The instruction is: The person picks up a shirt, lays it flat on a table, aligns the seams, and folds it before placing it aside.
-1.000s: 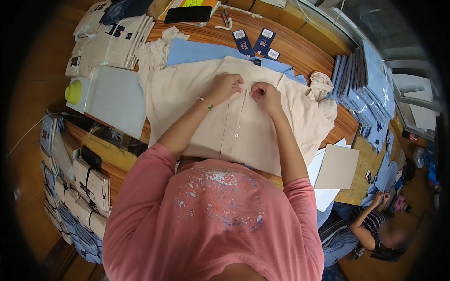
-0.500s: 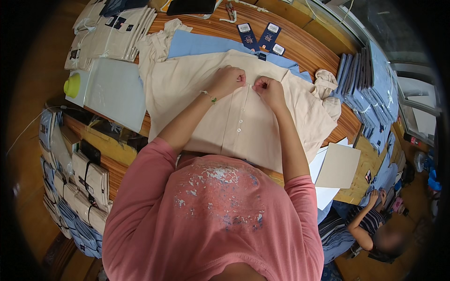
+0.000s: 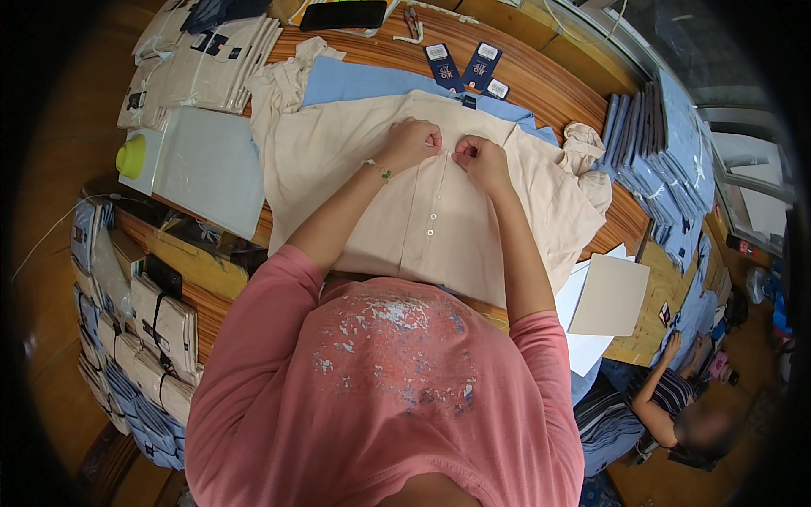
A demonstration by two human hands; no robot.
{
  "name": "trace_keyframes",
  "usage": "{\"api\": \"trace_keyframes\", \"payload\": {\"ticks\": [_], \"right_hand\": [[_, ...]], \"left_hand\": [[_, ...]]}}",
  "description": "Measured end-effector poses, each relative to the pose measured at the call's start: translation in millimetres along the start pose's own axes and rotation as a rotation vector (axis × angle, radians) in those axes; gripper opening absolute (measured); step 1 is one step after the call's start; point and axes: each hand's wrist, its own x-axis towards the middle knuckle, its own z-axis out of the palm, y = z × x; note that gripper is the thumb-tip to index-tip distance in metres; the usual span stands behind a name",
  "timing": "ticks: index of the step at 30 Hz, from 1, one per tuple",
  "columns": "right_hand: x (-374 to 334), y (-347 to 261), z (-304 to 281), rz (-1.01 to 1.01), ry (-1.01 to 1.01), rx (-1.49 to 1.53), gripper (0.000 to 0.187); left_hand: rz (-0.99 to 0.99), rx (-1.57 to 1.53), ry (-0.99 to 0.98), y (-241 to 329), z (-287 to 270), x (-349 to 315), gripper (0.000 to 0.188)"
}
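Note:
A cream buttoned shirt lies spread before me, its button strip running down the middle toward me. My left hand is closed, the fingertips pinching the shirt fabric just left of the strip's upper part. Close to its right, my right hand pinches the cloth on the other side, with its fingers curled in. White buttons show along the strip below the hands. Beneath the cream shirt, a light blue garment sticks out at the far side. What exactly lies between the fingertips is hidden.
Dark blue tags lie beyond the shirts on the wooden table. Folded blue shirts stand at right, folded cream shirts at far left. A clear sheet and cardboard flank me. Another person works at lower right.
Both hands stay almost in place at the button strip, still pinching the shirt. At lower right, the other person's hands have shifted slightly.

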Motion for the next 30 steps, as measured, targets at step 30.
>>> {"api": "trace_keyframes", "payload": {"ticks": [30], "right_hand": [[33.8, -0.2, -2.2, 0.105, -0.219, -0.119, 0.021]], "left_hand": [[-0.107, -0.045, -0.067, -3.1, 1.0, 10.8, 0.025]]}}
